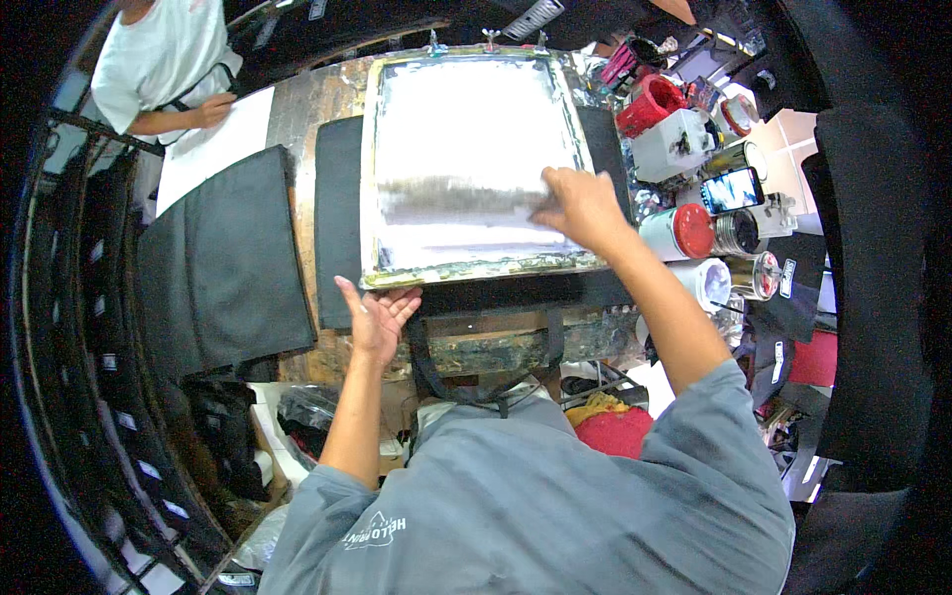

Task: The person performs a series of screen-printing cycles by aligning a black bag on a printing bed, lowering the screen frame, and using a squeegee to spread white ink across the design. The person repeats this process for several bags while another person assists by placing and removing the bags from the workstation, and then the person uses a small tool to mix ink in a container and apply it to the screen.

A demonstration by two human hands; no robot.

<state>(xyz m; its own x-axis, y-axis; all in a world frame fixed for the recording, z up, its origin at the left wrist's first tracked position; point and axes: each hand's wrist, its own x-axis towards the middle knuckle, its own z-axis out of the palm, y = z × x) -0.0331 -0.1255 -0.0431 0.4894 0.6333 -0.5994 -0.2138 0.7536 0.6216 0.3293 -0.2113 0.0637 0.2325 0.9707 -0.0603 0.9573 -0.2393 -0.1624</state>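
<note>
steadying, apparently, the framed screen [476, 109] with my spread left hand [379, 322], i curl my right hand [583, 210] over it, grip unclear.

1. Upper left on my feed, a co-worker [164, 59] in a white top, beside a white sheet [226, 139].
2. Over right, I see a phone [732, 190], screen lit, near a red-lidded tub [688, 231].
3. Farther up, there's a red bucket [645, 107] next to a white container [666, 149] (smeared with black, I notice).
4. Lower down, I catch a yellow bundle [595, 408] beside a red bundle [613, 433].
</note>
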